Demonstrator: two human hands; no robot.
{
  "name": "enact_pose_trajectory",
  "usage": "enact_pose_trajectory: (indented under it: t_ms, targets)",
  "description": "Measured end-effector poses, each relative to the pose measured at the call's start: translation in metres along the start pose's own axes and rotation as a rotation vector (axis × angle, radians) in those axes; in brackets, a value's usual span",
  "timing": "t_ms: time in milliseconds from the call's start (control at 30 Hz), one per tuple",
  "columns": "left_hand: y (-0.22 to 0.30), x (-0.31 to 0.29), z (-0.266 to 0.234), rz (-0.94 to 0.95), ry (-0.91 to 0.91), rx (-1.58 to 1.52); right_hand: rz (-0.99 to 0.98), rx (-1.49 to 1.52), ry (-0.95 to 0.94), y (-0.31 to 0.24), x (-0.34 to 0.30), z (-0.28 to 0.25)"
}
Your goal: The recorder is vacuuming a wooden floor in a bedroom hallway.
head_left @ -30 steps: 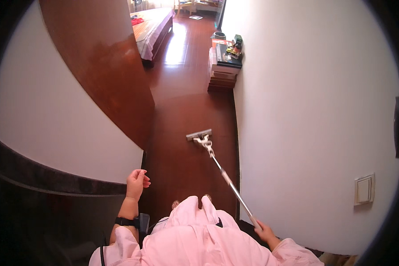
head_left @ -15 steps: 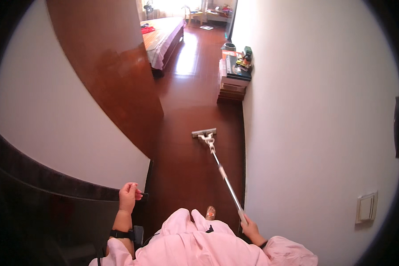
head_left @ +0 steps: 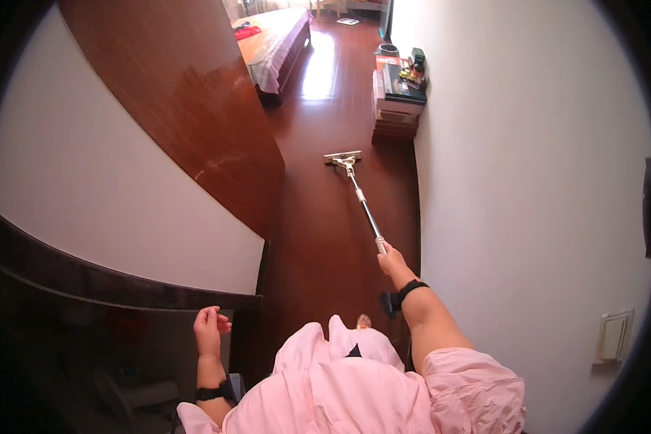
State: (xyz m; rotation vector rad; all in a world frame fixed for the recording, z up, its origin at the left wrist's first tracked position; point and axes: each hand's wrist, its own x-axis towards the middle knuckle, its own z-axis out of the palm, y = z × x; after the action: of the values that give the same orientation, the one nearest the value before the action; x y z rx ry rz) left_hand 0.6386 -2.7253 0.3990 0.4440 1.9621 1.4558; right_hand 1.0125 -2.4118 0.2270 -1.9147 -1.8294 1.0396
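Note:
My right hand (head_left: 393,260) is wrapped round the pale grip of a long-handled mop (head_left: 369,217), with the arm stretched forward. The mop has a silvery pole and a wide, flat head (head_left: 343,157) that lies crosswise on the dark red-brown floor (head_left: 318,239). Its head is beyond the corner of the left wall, short of a stack of boxes and books. My left hand (head_left: 210,329) hangs at my left side with nothing in it, its fingers loosely bent and somewhat apart. It is near the end of a dark ledge (head_left: 159,295).
A white wall (head_left: 513,166) with a light switch (head_left: 613,338) runs along the right. The stack (head_left: 398,101) stands against it. On the left are a brown wooden door (head_left: 188,108) and, farther on, a bed (head_left: 278,43). A bin (head_left: 388,50) stands behind the stack.
My right arm has stretched forward, pushing the mop farther along the floor toward the stack. My left hand has stayed low at my side. The view has shifted slightly.

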Motion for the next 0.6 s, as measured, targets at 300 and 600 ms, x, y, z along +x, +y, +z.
enact_pose_trajectory:
  t_ms: [300,600]
  targets:
    - [-0.011,0.057,0.060,-0.048,-0.294,-0.081,0.049,-0.099,-0.049,0.137,-0.262,-0.084]
    - [0.001,0.076,0.099,-0.009,-0.472,-0.038,0.440,0.009,-0.047,0.112,-0.427,-0.076]
